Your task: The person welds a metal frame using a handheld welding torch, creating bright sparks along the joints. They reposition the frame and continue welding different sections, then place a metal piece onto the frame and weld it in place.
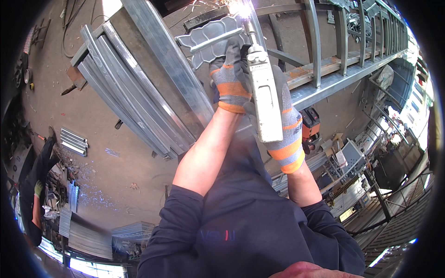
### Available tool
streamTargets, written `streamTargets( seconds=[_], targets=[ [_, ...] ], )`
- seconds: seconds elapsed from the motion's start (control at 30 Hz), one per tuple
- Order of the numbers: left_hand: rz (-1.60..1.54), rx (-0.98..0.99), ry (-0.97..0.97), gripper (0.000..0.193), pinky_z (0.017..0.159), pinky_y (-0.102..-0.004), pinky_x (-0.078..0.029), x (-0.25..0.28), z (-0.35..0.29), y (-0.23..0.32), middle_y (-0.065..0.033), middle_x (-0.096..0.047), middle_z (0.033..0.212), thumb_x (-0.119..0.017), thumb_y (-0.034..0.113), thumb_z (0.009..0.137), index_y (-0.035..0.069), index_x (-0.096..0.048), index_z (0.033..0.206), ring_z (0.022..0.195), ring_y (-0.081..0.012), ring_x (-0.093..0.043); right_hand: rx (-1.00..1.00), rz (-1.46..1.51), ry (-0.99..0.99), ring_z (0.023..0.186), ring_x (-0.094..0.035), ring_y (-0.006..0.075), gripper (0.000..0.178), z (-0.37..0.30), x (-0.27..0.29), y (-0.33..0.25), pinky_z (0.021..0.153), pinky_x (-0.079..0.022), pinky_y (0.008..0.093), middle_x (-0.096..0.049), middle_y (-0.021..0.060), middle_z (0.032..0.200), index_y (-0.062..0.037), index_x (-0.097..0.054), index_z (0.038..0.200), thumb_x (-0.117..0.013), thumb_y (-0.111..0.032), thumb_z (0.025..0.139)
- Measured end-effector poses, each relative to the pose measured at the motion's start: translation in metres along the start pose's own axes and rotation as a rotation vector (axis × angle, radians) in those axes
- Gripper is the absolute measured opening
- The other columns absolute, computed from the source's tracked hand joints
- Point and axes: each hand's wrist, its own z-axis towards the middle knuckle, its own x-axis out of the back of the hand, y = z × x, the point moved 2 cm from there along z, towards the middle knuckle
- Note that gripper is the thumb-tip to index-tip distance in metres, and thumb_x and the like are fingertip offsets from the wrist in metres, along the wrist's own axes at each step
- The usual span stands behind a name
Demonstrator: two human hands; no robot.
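Note:
My right hand (287, 123), in a grey glove with orange bands, is wrapped round a white handheld welding gun (264, 92). The gun's metal nozzle points away from me, and a white-violet flash with orange sparks burns at its tip. My left hand (229, 81), gloved alike, is closed at the near edge of a grey scalloped ornamental metal piece (211, 41) with a raised rib, just left of the gun. Some left fingers are hidden behind the glove and gun. The flash washes out the spot where the nozzle meets the metal frame (262, 41).
Long steel profiles (134, 88) lie stacked at the left. A barred metal frame (343, 74) stretches to the far right. An orange-and-black machine (310, 123) stands under it. At the far left is another person's gloved hand (38, 188). Metal scrap (343, 157) covers the right floor.

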Motion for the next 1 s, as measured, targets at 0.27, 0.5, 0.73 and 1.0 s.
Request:
streamTargets(
  seconds=[0.27,0.5,0.73,1.0],
  targets=[
    [-0.024,-0.036,-0.029,0.017,0.059,-0.0287,-0.057,0.001,0.002,-0.007,-0.0077,-0.075,0.090,-0.077,0.017,0.098,0.001,-0.075,0.101,0.073,-0.0149,-0.072,0.002,-0.008,0.004,0.102,-0.072,0.0203,0.061,-0.002,0.000,0.001,0.085,-0.060,0.0322,-0.069,0.0133,0.118,0.0014,-0.045,0.149,-0.067,0.007,0.093],
    [-0.076,0.057,-0.048,0.021,0.058,-0.0298,-0.058,-0.001,0.000,-0.005,-0.0084,-0.075,0.087,-0.077,0.020,0.098,-0.001,-0.073,0.097,0.069,-0.0155,-0.070,-0.105,0.200,-0.008,0.104,-0.070,0.0294,0.052,-0.004,-0.001,0.005,0.087,-0.057,0.0376,-0.069,0.0152,0.117,0.0006,-0.054,0.138,-0.072,-0.004,0.089],
    [0.007,-0.026,-0.038,0.020,0.058,-0.0287,-0.057,0.000,0.001,-0.002,-0.0072,-0.074,0.084,-0.076,0.020,0.098,0.000,-0.074,0.101,0.067,-0.0141,-0.069,-0.177,0.343,0.054,0.103,-0.070,0.0319,0.056,-0.010,-0.007,0.011,0.088,-0.056,0.0396,-0.069,0.0162,0.115,0.0019,-0.055,0.138,-0.076,-0.009,0.087],
    [-0.064,-0.029,0.034,0.011,0.056,-0.0269,-0.053,-0.003,-0.002,0.001,-0.0030,-0.075,0.084,-0.078,0.015,0.097,0.004,-0.078,0.101,0.065,-0.0116,-0.068,-0.110,0.223,0.011,0.109,-0.070,0.0235,0.065,-0.004,-0.003,0.005,0.091,-0.058,0.0340,-0.066,0.0144,0.126,0.0005,-0.043,0.151,-0.069,0.001,0.092]
  ],
)
